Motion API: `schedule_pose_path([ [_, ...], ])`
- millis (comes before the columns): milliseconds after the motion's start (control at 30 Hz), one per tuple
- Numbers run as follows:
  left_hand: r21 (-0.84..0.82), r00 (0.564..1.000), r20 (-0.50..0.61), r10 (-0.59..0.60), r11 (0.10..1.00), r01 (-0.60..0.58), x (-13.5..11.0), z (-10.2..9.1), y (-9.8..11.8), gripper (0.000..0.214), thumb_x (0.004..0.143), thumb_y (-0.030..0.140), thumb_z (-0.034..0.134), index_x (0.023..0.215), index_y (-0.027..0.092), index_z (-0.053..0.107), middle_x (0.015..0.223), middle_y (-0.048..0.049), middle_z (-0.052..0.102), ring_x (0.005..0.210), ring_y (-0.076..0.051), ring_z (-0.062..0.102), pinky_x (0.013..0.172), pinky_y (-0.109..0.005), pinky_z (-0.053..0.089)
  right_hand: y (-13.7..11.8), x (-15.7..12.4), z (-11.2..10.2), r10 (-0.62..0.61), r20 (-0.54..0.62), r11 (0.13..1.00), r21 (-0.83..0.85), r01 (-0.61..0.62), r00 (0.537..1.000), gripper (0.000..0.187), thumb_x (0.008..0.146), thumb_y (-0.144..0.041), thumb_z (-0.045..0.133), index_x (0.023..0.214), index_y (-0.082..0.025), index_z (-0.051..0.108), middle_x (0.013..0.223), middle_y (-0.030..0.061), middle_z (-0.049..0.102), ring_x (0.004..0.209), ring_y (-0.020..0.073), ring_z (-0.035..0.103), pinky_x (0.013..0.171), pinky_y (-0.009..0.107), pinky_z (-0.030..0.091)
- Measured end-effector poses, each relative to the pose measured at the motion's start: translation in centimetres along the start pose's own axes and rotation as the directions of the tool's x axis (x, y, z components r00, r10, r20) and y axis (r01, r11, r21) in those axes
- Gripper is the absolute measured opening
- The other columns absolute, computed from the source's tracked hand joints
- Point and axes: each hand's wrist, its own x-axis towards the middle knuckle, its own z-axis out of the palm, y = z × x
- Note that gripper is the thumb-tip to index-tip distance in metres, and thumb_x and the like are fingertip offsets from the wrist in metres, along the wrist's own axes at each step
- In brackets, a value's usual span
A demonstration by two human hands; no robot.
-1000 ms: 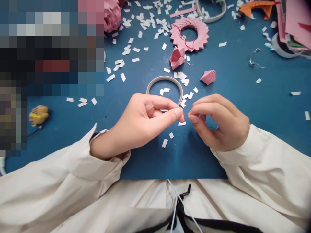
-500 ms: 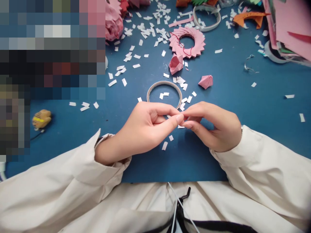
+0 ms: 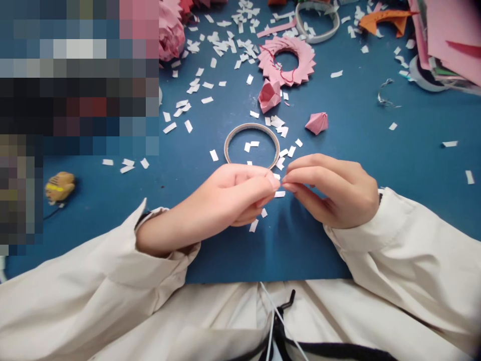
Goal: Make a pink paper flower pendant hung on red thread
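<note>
My left hand (image 3: 240,195) is closed in a pinch, thumb pressed onto the bent index finger. Just right of it, my right hand (image 3: 334,188) pinches with thumb and fingertips. The two sets of fingertips are a small gap apart above the blue table (image 3: 233,263); anything between them is too small to make out. Beyond my left hand lies a thin tape ring (image 3: 227,145), with small white paper bits (image 3: 277,121) around it. Farther up lie a folded pink paper piece (image 3: 317,123), a second, hollow pink piece (image 3: 269,96) and a pleated pink paper ring (image 3: 304,62).
A wider white tape roll (image 3: 322,38) lies at the back. An orange folded paper (image 3: 387,22) and a stack of pink sheets (image 3: 451,45) occupy the right rear. At left sits a small yellow figure (image 3: 60,187). Crumpled pink paper (image 3: 171,40) is at the back left.
My fingertips were touching and have come slightly apart. The left hand has turned and its fingers have curled in more; the right hand has shifted a little right.
</note>
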Motion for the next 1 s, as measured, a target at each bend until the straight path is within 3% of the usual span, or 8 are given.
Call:
schedule_pose_path([
  [67, -0.007, 0.995, 0.093, -0.042, 0.999, 0.043, -0.1, -0.1, 0.0, 0.035, 0.087, 0.029, 0.049, 0.055, 0.016, 0.042, 0.047, 0.0063, 0.021, 0.039, -0.003, 0.017, 0.036, -0.019, 0.012, 0.0, 0.1, 0.0, -0.011, -0.003, 1.000, -0.017, 0.011, 1.000, 0.008, 0.085, -0.012, 0.050, 0.088, -0.019, 0.053, 0.081, 0.0017, 0.064, 0.070, 0.0082, 0.060, 0.060, 0.018, 0.047],
  [167, -0.001, 0.992, 0.127, 0.029, 1.000, -0.030, -0.3, -0.4, -0.2, 0.029, 0.088, 0.035, 0.050, 0.067, 0.017, 0.060, 0.048, 0.0060, 0.021, 0.042, -0.004, 0.019, 0.039, -0.020, 0.015, 0.0, 0.1, 0.1, -0.004, -0.020, 1.000, -0.028, 0.004, 1.000, 0.008, 0.085, -0.012, 0.050, 0.088, -0.019, 0.052, 0.080, 0.0019, 0.064, 0.069, 0.0078, 0.060, 0.058, 0.017, 0.047],
  [333, -0.025, 0.980, -0.031, 0.199, 0.980, -0.199, -0.3, -0.7, -0.7, 0.023, 0.085, 0.037, 0.054, 0.077, 0.023, 0.071, 0.049, 0.0030, 0.043, 0.047, -0.006, 0.038, 0.045, -0.020, 0.031, -0.2, -0.3, 0.5, 0.009, 0.004, 0.998, -0.069, -0.009, 1.000, 0.004, 0.086, -0.015, 0.050, 0.084, -0.018, 0.052, 0.073, 0.0016, 0.064, 0.062, 0.0090, 0.060, 0.055, 0.019, 0.046],
  [467, -0.040, 0.955, -0.146, 0.257, 0.963, -0.265, -0.1, -0.6, -0.7, 0.019, 0.083, 0.036, 0.056, 0.083, 0.026, 0.073, 0.075, 0.0004, 0.067, 0.053, -0.006, 0.049, 0.046, -0.019, 0.037, -0.3, -0.5, 0.6, 0.007, -0.049, 0.995, -0.097, -0.012, 0.999, 0.006, 0.082, -0.013, 0.054, 0.085, -0.017, 0.052, 0.074, 0.0021, 0.064, 0.059, 0.0084, 0.057, 0.052, 0.019, 0.045],
  [800, 0.173, 0.866, -0.278, 0.416, 0.908, -0.381, 0.6, -0.4, -1.3, 0.021, 0.086, 0.030, 0.054, 0.086, 0.019, 0.072, 0.082, -0.0023, 0.073, 0.040, -0.004, 0.048, 0.035, -0.018, 0.036, -0.5, -0.6, 0.2, 0.044, 0.004, 0.990, -0.138, -0.043, 0.999, 0.012, 0.083, -0.015, 0.053, 0.072, -0.017, 0.049, 0.065, -0.0001, 0.062, 0.056, 0.0074, 0.057, 0.051, 0.018, 0.043],
  [867, 0.421, 0.775, -0.268, 0.572, 0.793, -0.439, 0.6, -0.2, -1.7, 0.021, 0.088, 0.026, 0.051, 0.087, 0.019, 0.070, 0.082, -0.0011, 0.073, 0.043, -0.005, 0.053, 0.040, -0.019, 0.042, -0.6, -0.5, 0.1, -0.005, 0.033, 0.987, -0.159, 0.010, 0.999, 0.014, 0.084, -0.016, 0.053, 0.071, -0.017, 0.050, 0.065, 0.0007, 0.062, 0.058, 0.0083, 0.058, 0.053, 0.019, 0.044],
  [900, 0.593, 0.679, -0.222, 0.699, 0.650, -0.475, 0.6, -0.1, -1.9, 0.019, 0.088, 0.022, 0.051, 0.085, 0.018, 0.069, 0.082, -0.0007, 0.073, 0.049, -0.006, 0.058, 0.045, -0.019, 0.046, -0.8, -0.5, -0.1, -0.048, 0.053, 0.982, -0.178, 0.056, 0.997, 0.015, 0.085, -0.016, 0.053, 0.070, -0.017, 0.051, 0.064, 0.0007, 0.062, 0.058, 0.0086, 0.058, 0.053, 0.020, 0.044],
  [1000, 0.898, 0.336, 0.156, 0.929, 0.008, -0.439, 0.6, -0.1, -2.4, 0.016, 0.080, 0.006, 0.056, 0.086, 0.017, 0.066, 0.084, -0.0019, 0.073, 0.075, -0.012, 0.066, 0.064, -0.022, 0.052, -1.7, -0.4, -0.5, -0.185, 0.085, 0.949, -0.245, 0.200, 0.979, 0.017, 0.085, -0.016, 0.052, 0.069, -0.017, 0.053, 0.060, -0.0004, 0.060, 0.054, 0.0088, 0.055, 0.051, 0.022, 0.043],
])
